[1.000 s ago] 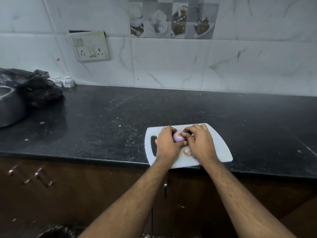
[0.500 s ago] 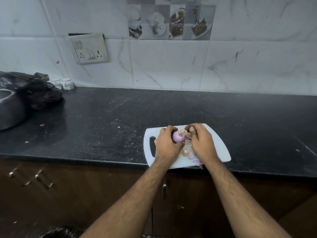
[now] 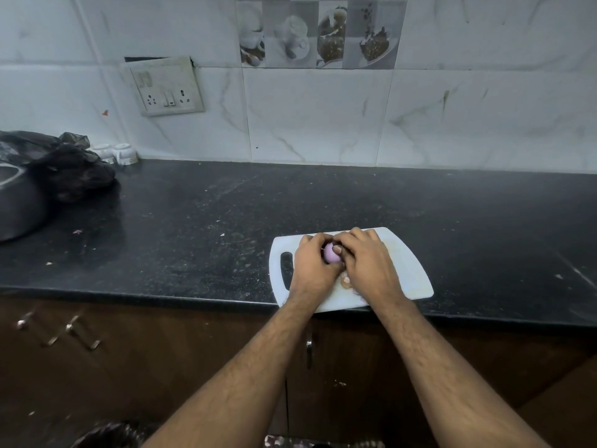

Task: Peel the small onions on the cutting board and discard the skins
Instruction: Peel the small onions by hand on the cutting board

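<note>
Right hand (image 3: pixel 368 263) closed back over smooth (purple) onion (image 3: pixel 330 253).

2 hands, left hand (image 3: pixel 311 266), right hand (image 3: pixel 368 265), 1 pink onion (image 3: pixel 330 253), 1 cutting board (image 3: pixel 408 273), 2 white cups (image 3: pixel 117 153)

Right hand (image 3: pixel 368 263): closed back in over the onion (image 3: pixel 330 253). Thumb again on its purple side. Loose skins (image 3: pixel 346 281) mostly hidden again.
</note>
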The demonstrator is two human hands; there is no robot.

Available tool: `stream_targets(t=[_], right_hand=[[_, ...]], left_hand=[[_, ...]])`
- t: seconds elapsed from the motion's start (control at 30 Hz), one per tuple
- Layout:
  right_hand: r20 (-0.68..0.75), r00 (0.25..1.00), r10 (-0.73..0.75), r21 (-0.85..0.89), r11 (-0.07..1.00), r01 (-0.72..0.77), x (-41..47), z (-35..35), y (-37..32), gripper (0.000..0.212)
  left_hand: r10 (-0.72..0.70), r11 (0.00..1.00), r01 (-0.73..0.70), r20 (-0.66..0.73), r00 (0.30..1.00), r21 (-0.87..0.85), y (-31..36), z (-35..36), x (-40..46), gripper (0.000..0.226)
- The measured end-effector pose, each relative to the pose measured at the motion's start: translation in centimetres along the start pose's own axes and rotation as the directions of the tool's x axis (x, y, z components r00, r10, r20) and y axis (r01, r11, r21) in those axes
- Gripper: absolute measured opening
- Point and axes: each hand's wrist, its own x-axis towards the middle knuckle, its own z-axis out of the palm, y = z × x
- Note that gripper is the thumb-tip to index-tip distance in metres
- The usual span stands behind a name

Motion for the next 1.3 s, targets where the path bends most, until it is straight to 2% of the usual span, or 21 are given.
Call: stream_targets(t=[0.1, 0.23, 0.33, 0.4, 0.47, 0.57, 0.67, 0.77, 0.9, 1.0, 1.1, 1.3], right_hand=[[0.035, 0.999, -0.014, -0.125, 0.992, 0.018, 0.0, -0.1, -0.3, 0.018], [0.089, 0.996, 0.018, -0.160, 0.987, -0.003, 0.0, -0.1, -0.5, 0.026], [0.034, 0.993, 0.116, 0.006, 0.993, -0.116, -0.1, 0.1, 0.3, 0.016], [-0.035, 0.963, 0.268, 0.180, 0.949, -0.258, -0.1, 0.1, 1.0, 0.018], [-0.064, 0.931, 0.358, 0.269, 0.905, -0.330, 0.1, 0.2, 1.4, 0.023], [-0.056, 0.943, 0.328, 0.264, 0.916, -0.302, -0.1, 0.2, 1.2, 0.028], [-0.075, 0.966, 0.248, 0.316, 0.925, -0.213, -0.3, 0.0, 1.0, 0.015], [-0.017, 0.984, 0.180, 0.359, 0.919, -0.162, -0.3, -0.2, 1.0, 0.011], [-0.054, 0.986, 0.156, 0.307, 0.942, -0.133, -0.3, -0.1, 0.8, 0.009], [-0.059, 0.976, 0.211, 0.357, 0.917, -0.177, -0.3, -0.1, 0.7, 0.007], [-0.020, 0.952, 0.306, 0.414, 0.869, -0.270, -0.4, -0.2, 1.0, 0.008], [0.003, 0.948, 0.320, 0.403, 0.867, -0.294, -0.6, -0.3, 1.2, 0.012]], left_hand=[[0.002, 1.000, -0.002, 0.007, 1.000, 0.001, 0.1, 0.0, -0.1, 0.031], [-0.002, 1.000, 0.002, 0.004, 1.000, 0.010, -0.1, 0.1, 0.0, 0.036], [-0.023, 1.000, 0.023, 0.004, 1.000, 0.002, -0.2, 0.2, 0.1, 0.041], [-0.037, 0.999, 0.037, 0.001, 0.999, 0.006, -0.3, 0.2, 0.2, 0.044], [-0.038, 0.999, 0.038, 0.001, 0.999, 0.009, -0.4, 0.2, 0.3, 0.045], [-0.031, 1.000, 0.031, 0.003, 1.000, 0.007, -0.4, 0.3, 0.3, 0.045], [-0.018, 1.000, 0.018, 0.004, 1.000, 0.004, -0.5, 0.3, 0.4, 0.044], [0.008, 1.000, -0.008, 0.012, 1.000, 0.009, -0.6, 0.3, 0.4, 0.043], [0.022, 1.000, -0.022, 0.052, 0.998, -0.002, -0.4, 0.3, 0.3, 0.051], [0.043, 0.999, -0.044, 0.024, 0.999, 0.024, -0.4, 0.3, 0.3, 0.051], [0.031, 0.999, -0.031, 0.003, 1.000, 0.043, -0.5, 0.3, 0.3, 0.038], [0.022, 0.999, -0.023, 0.017, 1.000, 0.036, -0.7, 0.1, 0.4, 0.040]])
